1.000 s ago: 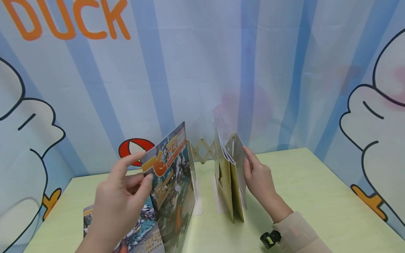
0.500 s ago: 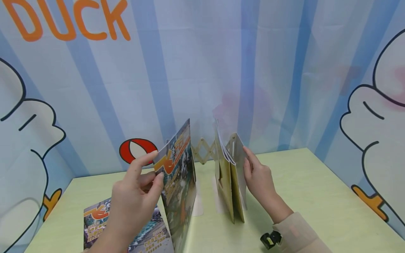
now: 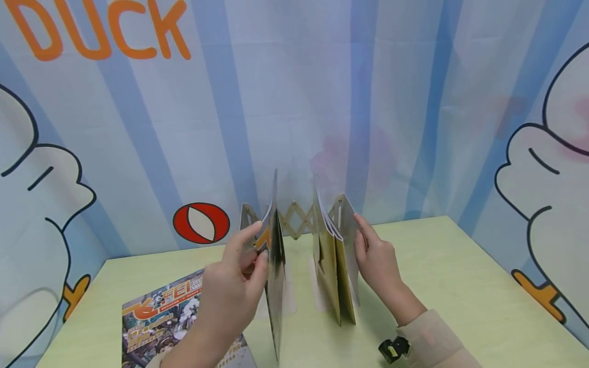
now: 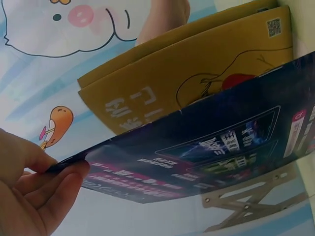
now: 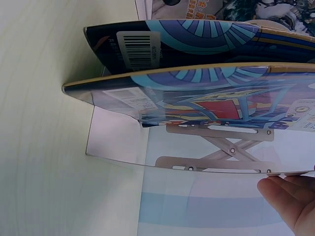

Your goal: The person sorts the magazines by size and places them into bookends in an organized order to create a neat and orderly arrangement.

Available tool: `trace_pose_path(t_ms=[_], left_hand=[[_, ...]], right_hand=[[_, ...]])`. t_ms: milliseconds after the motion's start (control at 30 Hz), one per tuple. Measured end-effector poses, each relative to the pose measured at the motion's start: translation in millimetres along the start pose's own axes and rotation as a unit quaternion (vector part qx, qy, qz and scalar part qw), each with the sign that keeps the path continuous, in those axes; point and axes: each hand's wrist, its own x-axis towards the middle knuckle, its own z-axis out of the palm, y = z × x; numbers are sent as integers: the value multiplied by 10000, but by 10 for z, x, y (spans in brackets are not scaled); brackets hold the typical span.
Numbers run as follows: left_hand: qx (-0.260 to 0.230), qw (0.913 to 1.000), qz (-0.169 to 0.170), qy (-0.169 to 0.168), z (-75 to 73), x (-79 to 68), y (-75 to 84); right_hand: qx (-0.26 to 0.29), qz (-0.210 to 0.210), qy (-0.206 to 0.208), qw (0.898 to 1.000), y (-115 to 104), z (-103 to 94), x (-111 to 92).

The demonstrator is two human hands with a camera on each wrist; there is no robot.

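Observation:
My left hand [image 3: 234,291] pinches the near upper edge of a thin magazine [image 4: 206,152], held upright and almost edge-on to the head view. It stands beside the left plate [image 3: 247,217] of an expanding metal bookend [image 3: 296,225] with a scissor lattice. At the bookend's other end, my right hand [image 3: 378,260] holds the edge of the right plate [image 3: 348,225], thumb and fingertips [image 5: 275,189] at that edge. Two thin yellow-covered books [image 4: 197,78] lean upright just inside this plate, their colourful other covers [image 5: 206,98] showing in the right wrist view.
Another magazine [image 3: 158,317] lies flat on the pale green table [image 3: 460,286], partly behind the left forearm. A striped cloth backdrop [image 3: 294,102] with cartoon ducks rises behind the table. A small black clip-like object [image 3: 393,348] is by the right sleeve.
My left hand has moved right with the magazine, turning it from cover-facing to nearly edge-on. More of the flat magazine and the bookend's left plate now show. My right hand stays put.

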Motion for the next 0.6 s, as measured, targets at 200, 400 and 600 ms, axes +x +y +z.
trace_pose_path(t_ms=[200,400,600], left_hand=[[71,9997,218,65,154,-64,-17],[237,9991,345,66,268,-113,-30],[401,9983,408,-134,316,-122,-6]], right_hand=[[24,41,-14,10000,-5,-7,0],[8,48,-33,10000,2,0,-5],[24,61,-29,10000,0,-2,-5]])
